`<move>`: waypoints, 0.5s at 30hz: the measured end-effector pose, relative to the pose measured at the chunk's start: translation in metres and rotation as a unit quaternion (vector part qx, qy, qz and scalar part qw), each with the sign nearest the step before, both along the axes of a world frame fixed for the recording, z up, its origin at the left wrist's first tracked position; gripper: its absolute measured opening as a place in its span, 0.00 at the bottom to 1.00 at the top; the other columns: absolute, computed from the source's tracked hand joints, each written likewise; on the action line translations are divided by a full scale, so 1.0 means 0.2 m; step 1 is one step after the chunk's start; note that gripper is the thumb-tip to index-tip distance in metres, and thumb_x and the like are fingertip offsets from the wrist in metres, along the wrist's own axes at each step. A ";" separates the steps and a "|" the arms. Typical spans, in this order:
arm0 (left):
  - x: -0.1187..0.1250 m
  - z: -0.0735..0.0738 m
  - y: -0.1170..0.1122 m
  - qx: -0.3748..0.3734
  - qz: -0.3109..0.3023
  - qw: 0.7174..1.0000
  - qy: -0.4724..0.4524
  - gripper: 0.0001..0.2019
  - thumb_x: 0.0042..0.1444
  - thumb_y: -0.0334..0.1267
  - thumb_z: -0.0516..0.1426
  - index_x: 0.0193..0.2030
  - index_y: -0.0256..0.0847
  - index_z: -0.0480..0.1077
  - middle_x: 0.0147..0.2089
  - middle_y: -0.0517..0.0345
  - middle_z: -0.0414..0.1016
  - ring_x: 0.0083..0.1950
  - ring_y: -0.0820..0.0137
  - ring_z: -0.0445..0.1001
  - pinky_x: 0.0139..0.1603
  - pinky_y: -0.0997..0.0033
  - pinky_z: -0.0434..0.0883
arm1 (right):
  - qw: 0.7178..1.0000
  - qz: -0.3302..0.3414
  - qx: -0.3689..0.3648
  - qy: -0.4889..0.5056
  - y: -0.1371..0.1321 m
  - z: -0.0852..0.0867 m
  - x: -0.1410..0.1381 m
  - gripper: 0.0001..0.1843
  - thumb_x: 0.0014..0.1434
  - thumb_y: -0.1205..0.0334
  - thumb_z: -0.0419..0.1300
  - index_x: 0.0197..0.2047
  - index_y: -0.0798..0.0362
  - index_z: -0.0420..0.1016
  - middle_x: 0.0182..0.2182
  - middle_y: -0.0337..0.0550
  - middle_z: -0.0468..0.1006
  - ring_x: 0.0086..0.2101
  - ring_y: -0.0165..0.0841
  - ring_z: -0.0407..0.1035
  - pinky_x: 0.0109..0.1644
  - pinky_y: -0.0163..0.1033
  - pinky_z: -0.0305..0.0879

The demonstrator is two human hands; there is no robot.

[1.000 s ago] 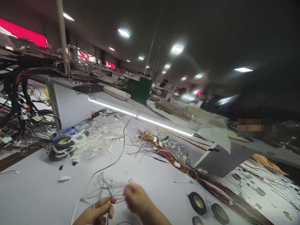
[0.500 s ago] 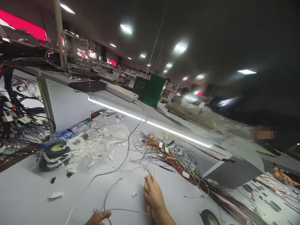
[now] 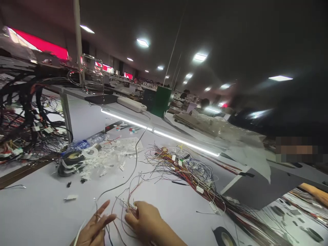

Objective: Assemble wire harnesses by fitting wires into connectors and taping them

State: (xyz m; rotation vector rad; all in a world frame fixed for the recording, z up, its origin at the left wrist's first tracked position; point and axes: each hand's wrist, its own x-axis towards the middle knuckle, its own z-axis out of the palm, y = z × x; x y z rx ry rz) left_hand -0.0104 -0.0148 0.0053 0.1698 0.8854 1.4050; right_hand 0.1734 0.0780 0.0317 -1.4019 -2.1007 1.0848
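My left hand (image 3: 95,225) is at the bottom edge on the white table (image 3: 38,212), its fingers stretched out and pinching thin wires at the tips. Just right of it, my right hand (image 3: 145,218) is closed on a small bunch of thin wires (image 3: 128,201) that loops up between the two hands. A large bundle of coloured wires (image 3: 189,171) lies beyond my right hand and runs toward the lower right.
A black tape roll (image 3: 224,237) lies at the bottom right. A water bottle (image 3: 87,141), tape rolls (image 3: 70,160) and plastic bags (image 3: 112,153) sit at the left under a lit shelf (image 3: 153,128). Tangled harnesses (image 3: 23,116) hang far left. Another person's arm (image 3: 315,193) rests at the right.
My right hand has drawn back toward me with the wires and now sits beside my left hand, which has risen into view. The view has shifted slightly.
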 end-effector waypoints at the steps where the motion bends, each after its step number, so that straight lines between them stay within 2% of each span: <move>1: 0.01 0.02 0.00 0.002 -0.006 1.000 0.006 0.34 0.44 0.37 0.70 0.58 0.49 0.61 0.32 0.57 0.80 0.08 0.87 0.51 0.10 0.84 0.48 | 0.997 0.009 0.074 -0.034 -0.05 0.03 -0.01 0.14 0.51 0.50 0.64 0.37 0.50 0.77 0.30 0.45 0.74 0.35 0.40 0.67 0.41 0.42 0.61; 2: 0.02 0.05 -0.01 0.007 -0.016 1.000 0.012 0.32 0.47 0.36 0.68 0.58 0.47 0.62 0.33 0.56 0.80 0.09 0.88 0.50 0.10 0.84 0.47 | 0.991 0.024 0.128 -0.038 -0.09 0.05 -0.03 0.15 0.52 0.52 0.63 0.40 0.49 0.77 0.35 0.47 0.75 0.39 0.42 0.67 0.44 0.43 0.61; 3: 0.02 0.07 -0.01 0.019 -0.023 0.999 0.017 0.29 0.49 0.36 0.67 0.57 0.46 0.64 0.33 0.57 0.79 0.09 0.89 0.51 0.11 0.84 0.47 | 0.987 0.059 0.147 -0.025 -0.13 0.06 -0.04 0.15 0.53 0.53 0.62 0.44 0.48 0.76 0.37 0.47 0.76 0.40 0.42 0.67 0.44 0.43 0.61; 4: 0.03 0.10 -0.02 0.037 -0.026 0.999 0.024 0.27 0.50 0.37 0.66 0.56 0.46 0.65 0.32 0.58 0.78 0.10 0.89 0.51 0.12 0.85 0.47 | 0.986 0.104 0.128 -0.001 -0.15 0.07 -0.06 0.15 0.54 0.55 0.62 0.45 0.47 0.76 0.35 0.44 0.76 0.38 0.39 0.68 0.43 0.41 0.61; 6: 0.02 0.13 -0.05 0.076 -0.046 0.995 0.035 0.24 0.52 0.39 0.65 0.56 0.45 0.66 0.31 0.60 0.76 0.11 0.90 0.50 0.13 0.85 0.48 | 0.985 0.163 0.029 0.052 -0.17 0.05 -0.07 0.09 0.54 0.57 0.61 0.39 0.47 0.78 0.24 0.36 0.72 0.28 0.32 0.64 0.35 0.35 0.59; 8: 0.02 0.14 -0.08 0.086 -0.108 0.989 0.046 0.23 0.56 0.40 0.62 0.59 0.44 0.65 0.34 0.55 0.76 0.12 0.90 0.48 0.14 0.84 0.47 | 0.984 0.142 -0.052 0.096 -0.13 0.00 -0.05 0.09 0.56 0.56 0.58 0.34 0.50 0.78 0.19 0.33 0.66 0.22 0.28 0.58 0.30 0.33 0.55; 11: 0.02 0.13 -0.11 0.067 -0.191 0.978 0.047 0.22 0.59 0.39 0.59 0.60 0.38 0.64 0.34 0.50 0.76 0.14 0.87 0.50 0.14 0.83 0.45 | 0.987 0.072 -0.080 0.121 -0.06 -0.09 0.00 0.20 0.63 0.53 0.47 0.44 0.55 0.75 0.19 0.32 0.61 0.21 0.27 0.53 0.27 0.32 0.52; 13: 0.03 0.11 -0.12 0.069 -0.184 0.980 0.029 0.22 0.59 0.36 0.60 0.59 0.37 0.64 0.31 0.54 0.74 0.16 0.85 0.52 0.14 0.83 0.45 | 0.987 0.053 -0.085 0.123 -0.04 -0.11 0.04 0.22 0.64 0.52 0.46 0.50 0.57 0.72 0.18 0.30 0.57 0.20 0.27 0.50 0.26 0.32 0.50; 15: 0.03 0.09 -0.12 0.087 -0.118 0.989 -0.001 0.21 0.58 0.35 0.61 0.57 0.39 0.65 0.27 0.61 0.70 0.17 0.84 0.55 0.16 0.83 0.50 | 0.985 0.080 -0.089 0.120 -0.05 -0.11 0.08 0.19 0.60 0.52 0.54 0.48 0.55 0.74 0.18 0.29 0.57 0.20 0.26 0.51 0.26 0.32 0.50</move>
